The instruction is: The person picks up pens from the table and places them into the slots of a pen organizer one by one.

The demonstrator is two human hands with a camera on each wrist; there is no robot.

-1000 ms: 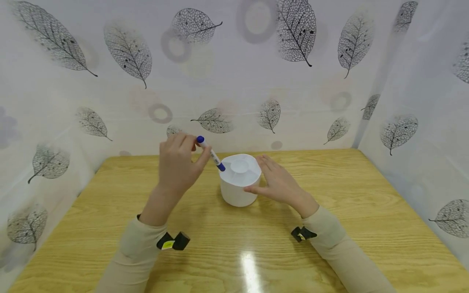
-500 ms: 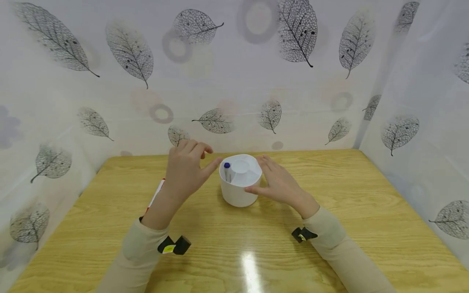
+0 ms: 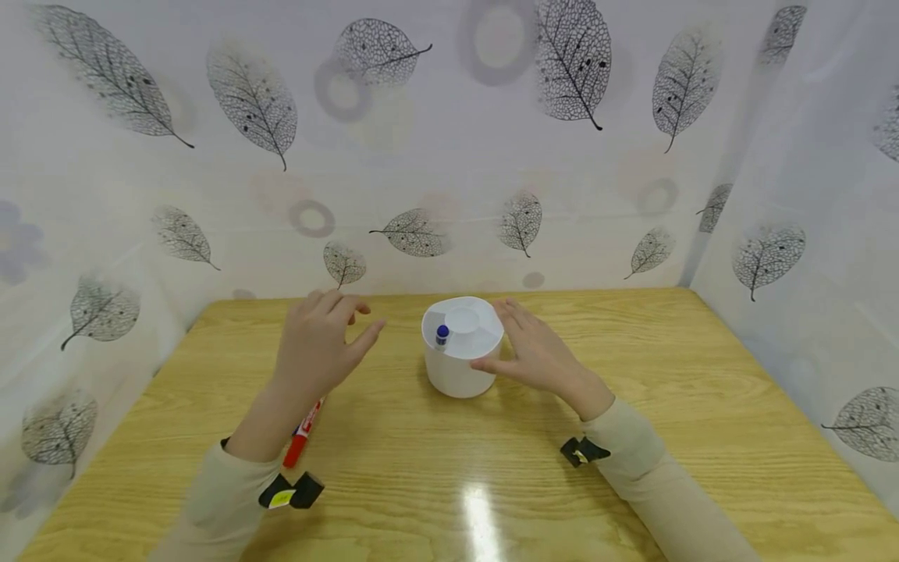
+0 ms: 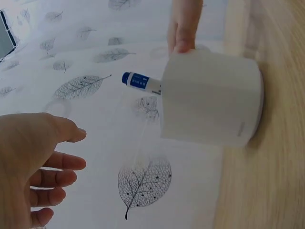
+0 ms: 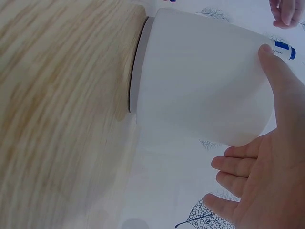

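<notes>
Head view: a red marker (image 3: 298, 446) lies at 8 o'clock from the pot (image 3: 460, 376). At 9, the left hand (image 3: 316, 342) holds nothing, fingers wide. A blue marker (image 3: 442, 335) pokes up inside the pot's 9 o'clock side. At 3, the right hand (image 3: 535, 353), fingers wide, touches and maybe steadies the pot, smooth, round and white.

I could not read a single word or number for certain. The blue-capped marker (image 4: 143, 82) bore pale characters on its blue label, the white container (image 4: 209, 98) a small grey mark low on its wall, and the red marker (image 3: 304, 432) some print, all illegible to me.
</notes>
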